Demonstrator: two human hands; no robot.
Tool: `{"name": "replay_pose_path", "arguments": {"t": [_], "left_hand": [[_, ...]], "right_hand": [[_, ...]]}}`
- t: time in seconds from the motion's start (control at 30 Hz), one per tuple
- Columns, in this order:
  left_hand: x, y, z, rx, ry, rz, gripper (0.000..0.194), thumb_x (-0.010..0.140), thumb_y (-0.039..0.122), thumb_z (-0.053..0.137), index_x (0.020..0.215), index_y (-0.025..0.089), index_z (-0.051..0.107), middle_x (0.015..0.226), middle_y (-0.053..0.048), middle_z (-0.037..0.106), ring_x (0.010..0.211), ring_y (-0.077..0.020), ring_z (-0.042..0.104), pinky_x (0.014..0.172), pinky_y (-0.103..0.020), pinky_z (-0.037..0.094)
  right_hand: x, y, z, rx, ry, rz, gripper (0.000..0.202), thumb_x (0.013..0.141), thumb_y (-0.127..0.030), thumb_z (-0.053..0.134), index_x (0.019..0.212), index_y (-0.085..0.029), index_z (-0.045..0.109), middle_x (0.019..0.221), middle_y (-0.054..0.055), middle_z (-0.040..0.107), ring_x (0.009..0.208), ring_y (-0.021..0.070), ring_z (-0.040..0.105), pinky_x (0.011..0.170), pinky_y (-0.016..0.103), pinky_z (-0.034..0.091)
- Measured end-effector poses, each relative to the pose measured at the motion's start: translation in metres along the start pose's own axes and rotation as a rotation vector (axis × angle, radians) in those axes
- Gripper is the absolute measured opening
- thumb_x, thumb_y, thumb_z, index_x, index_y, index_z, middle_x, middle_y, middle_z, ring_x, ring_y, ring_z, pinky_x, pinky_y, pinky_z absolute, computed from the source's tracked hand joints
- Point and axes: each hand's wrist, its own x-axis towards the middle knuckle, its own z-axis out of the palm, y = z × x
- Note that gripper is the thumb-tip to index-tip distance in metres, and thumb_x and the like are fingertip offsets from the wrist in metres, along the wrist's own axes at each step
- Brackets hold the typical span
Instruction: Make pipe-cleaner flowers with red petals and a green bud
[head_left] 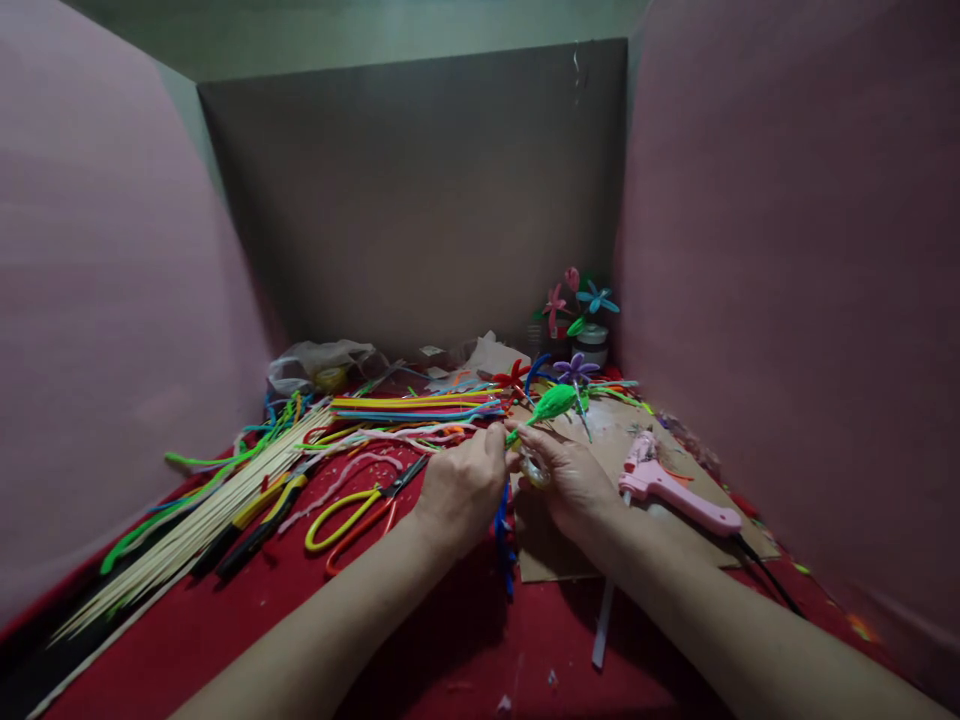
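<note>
My left hand and my right hand meet above the middle of the table, fingers closed. Between them they pinch the narrow stem end of a green pipe-cleaner leaf, whose rounded part points up and to the right. A shiny ring-shaped thing, perhaps a small tape roll, shows under my right fingers. Blue pipe cleaners hang or lie just below my hands. Left of my left hand are scissors with one yellow and one red handle.
Wooden sticks, pliers and bundled pipe cleaners lie to the left. At right, a pink glue gun rests on cardboard. Pipe-cleaner flowers and a plastic bag are at the back. Pink panels flank the table.
</note>
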Motion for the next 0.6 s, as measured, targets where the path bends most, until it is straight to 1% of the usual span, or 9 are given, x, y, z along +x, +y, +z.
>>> {"name": "replay_pose_path", "arguments": {"t": [0.1,0.17,0.27,0.37,0.47,0.53,0.6], "left_hand": [[0.0,-0.002,0.002,0.028,-0.001,0.059,0.019,0.089,0.019,0.038,0.095,0.014,0.055,0.074,-0.009,0.062,0.063,-0.019,0.06,0.053,-0.024,0.039],[-0.001,-0.004,0.005,0.012,0.015,0.098,0.022,0.087,0.014,0.037,0.1,0.014,0.055,0.075,-0.009,0.062,0.062,-0.0187,0.059,0.053,-0.024,0.038],[-0.004,-0.008,0.011,-0.109,0.034,0.088,0.023,0.086,0.013,0.036,0.099,0.015,0.056,0.075,-0.008,0.062,0.062,-0.0173,0.057,0.053,-0.024,0.037],[-0.004,-0.009,0.013,-0.401,0.044,-0.017,0.019,0.086,0.016,0.038,0.089,0.018,0.057,0.072,-0.002,0.059,0.06,-0.0127,0.051,0.056,-0.022,0.036],[-0.002,-0.007,0.009,-0.819,0.024,-0.158,0.016,0.086,0.021,0.042,0.08,0.019,0.057,0.064,0.002,0.052,0.056,-0.009,0.045,0.055,-0.019,0.035],[0.0,-0.006,0.005,-1.105,-0.045,-0.267,0.018,0.085,0.026,0.046,0.073,0.017,0.056,0.056,0.004,0.046,0.049,-0.007,0.039,0.048,-0.018,0.032],[0.001,-0.006,0.003,-1.359,-0.144,-0.377,0.021,0.083,0.031,0.051,0.068,0.016,0.053,0.049,0.006,0.04,0.04,-0.0045,0.031,0.04,-0.016,0.025]], "right_hand": [[-0.001,0.004,-0.001,-0.001,-0.004,0.019,0.013,0.062,-0.03,0.073,0.065,-0.017,0.069,0.055,-0.003,0.06,0.052,0.0097,0.05,0.045,0.021,0.032],[-0.001,0.006,-0.003,-0.036,-0.025,-0.001,0.015,0.065,-0.031,0.071,0.065,-0.017,0.068,0.057,-0.003,0.06,0.052,0.0096,0.05,0.046,0.022,0.032],[-0.001,0.006,-0.005,-0.109,-0.066,-0.045,0.017,0.069,-0.033,0.069,0.067,-0.017,0.068,0.061,-0.002,0.061,0.055,0.0103,0.05,0.048,0.023,0.034],[-0.003,0.003,-0.005,-0.146,-0.122,-0.083,0.017,0.07,-0.035,0.069,0.071,-0.018,0.069,0.064,-0.002,0.061,0.057,0.0104,0.05,0.05,0.022,0.035],[-0.004,0.001,-0.003,-0.158,-0.175,-0.121,0.016,0.07,-0.034,0.07,0.075,-0.018,0.07,0.065,-0.001,0.061,0.057,0.0101,0.049,0.049,0.022,0.034],[-0.003,0.001,-0.003,-0.173,-0.207,-0.143,0.015,0.071,-0.032,0.069,0.077,-0.019,0.071,0.067,0.0,0.063,0.056,0.0103,0.049,0.05,0.022,0.035],[-0.002,0.002,-0.004,-0.195,-0.238,-0.151,0.015,0.073,-0.032,0.066,0.079,-0.019,0.072,0.067,0.0,0.064,0.056,0.0104,0.049,0.052,0.023,0.037]]}}
